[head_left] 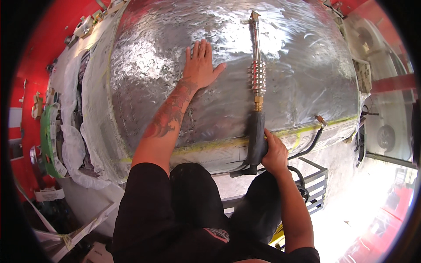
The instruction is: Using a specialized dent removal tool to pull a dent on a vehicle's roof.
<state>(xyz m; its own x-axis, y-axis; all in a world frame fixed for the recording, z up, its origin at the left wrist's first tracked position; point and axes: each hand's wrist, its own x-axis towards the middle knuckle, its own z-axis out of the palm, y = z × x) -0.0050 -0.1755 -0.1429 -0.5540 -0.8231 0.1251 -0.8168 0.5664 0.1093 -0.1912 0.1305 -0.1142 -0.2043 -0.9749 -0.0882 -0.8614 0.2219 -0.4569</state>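
Long silver metal tool with a ribbed shaft and black cylindrical handle (258, 79): positioned over the right half of a broad, shiny, silver sheet (302, 79), its tip pointed away from the person and its handle extended past the near edge.
Left hand (201, 65): spread wide and placed palm down on the sheet, left of the tool, thumb stretched aside.
Right hand (275, 153): curled against the handle's right side; whether it is fully clasped cannot be told.
Near edge: bordered by a yellow-green strip (193, 148).
Black flexible hose with a brass end (314, 142): seen right of the handle, its end placed near that strip.
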